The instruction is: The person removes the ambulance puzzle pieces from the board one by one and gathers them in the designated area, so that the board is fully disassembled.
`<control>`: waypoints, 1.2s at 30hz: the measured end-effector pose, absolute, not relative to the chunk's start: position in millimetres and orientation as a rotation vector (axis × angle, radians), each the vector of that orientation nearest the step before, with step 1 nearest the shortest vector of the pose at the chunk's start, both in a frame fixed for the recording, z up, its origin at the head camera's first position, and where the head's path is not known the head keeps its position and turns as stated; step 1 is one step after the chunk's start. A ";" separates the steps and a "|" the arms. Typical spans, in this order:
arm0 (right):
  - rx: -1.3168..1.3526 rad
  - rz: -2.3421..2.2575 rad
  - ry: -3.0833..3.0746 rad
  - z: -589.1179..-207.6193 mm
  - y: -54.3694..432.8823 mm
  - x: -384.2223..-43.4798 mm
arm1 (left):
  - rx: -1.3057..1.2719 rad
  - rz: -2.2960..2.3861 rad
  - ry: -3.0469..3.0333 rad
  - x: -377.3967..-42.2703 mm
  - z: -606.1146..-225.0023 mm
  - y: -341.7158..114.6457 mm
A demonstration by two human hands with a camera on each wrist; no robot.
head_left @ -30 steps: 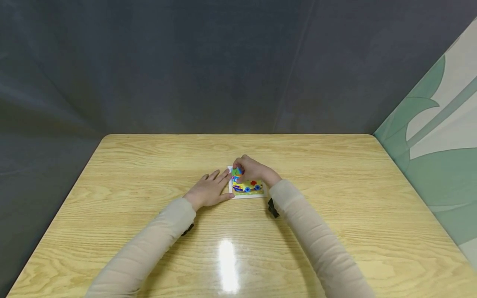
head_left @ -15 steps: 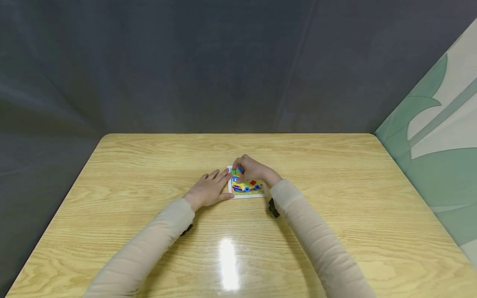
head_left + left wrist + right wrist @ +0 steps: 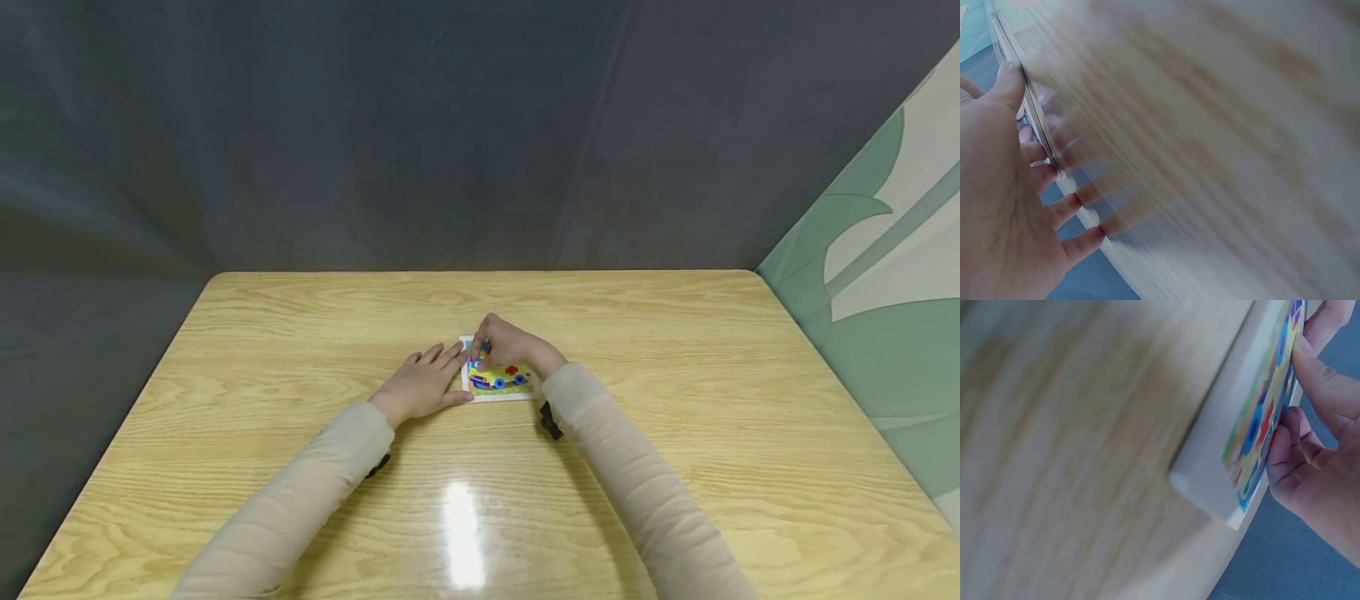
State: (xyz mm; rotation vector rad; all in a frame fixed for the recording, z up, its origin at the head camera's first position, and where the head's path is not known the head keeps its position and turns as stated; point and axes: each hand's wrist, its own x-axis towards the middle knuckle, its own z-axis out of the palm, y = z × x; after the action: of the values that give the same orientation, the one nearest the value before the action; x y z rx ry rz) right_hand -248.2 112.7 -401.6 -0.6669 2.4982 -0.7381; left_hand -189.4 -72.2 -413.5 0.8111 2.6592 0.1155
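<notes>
A small jigsaw puzzle (image 3: 504, 379) in a white frame lies flat on the table and shows a yellow ambulance with a red cross and blue wheels. The person's left hand (image 3: 422, 388) rests palm down at its left side. Its spread fingers and thumb touch the white border. Over the upper left of the picture, the right hand (image 3: 510, 343) bends down with curled fingers. Thumb and index finger pinch at a puzzle piece (image 3: 484, 353), which they mostly hide. In the right wrist view the thumb tip meets the picture's surface, and the other fingers (image 3: 1285, 447) curl beside it.
The wood-grain table (image 3: 300, 333) reaches well past both hands and has a bright reflection near the front. A dark curtain (image 3: 480, 142) hangs behind and to the left. At the right stands a panel (image 3: 885, 333) with green leaf shapes.
The right index finger has come down slightly closer to the thumb, and the green patch seen between them earlier no longer shows. The left hand stays in place.
</notes>
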 end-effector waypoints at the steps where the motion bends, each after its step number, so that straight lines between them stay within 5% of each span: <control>1: -0.666 -0.741 2.501 -401.5 112.6 -248.0 | 0.809 0.117 2.659 -189.3 -413.3 -72.2; 36: -0.602 -0.632 2.520 -398.5 108.9 -253.0 | 0.801 0.107 2.666 -187.9 -411.9 -71.2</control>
State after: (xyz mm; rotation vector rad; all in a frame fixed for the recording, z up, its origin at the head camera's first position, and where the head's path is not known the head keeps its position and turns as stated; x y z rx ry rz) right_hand -253.0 108.9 -398.5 -0.6016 2.5202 -0.6320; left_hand -187.9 -71.2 -411.9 0.8009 2.6660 0.1072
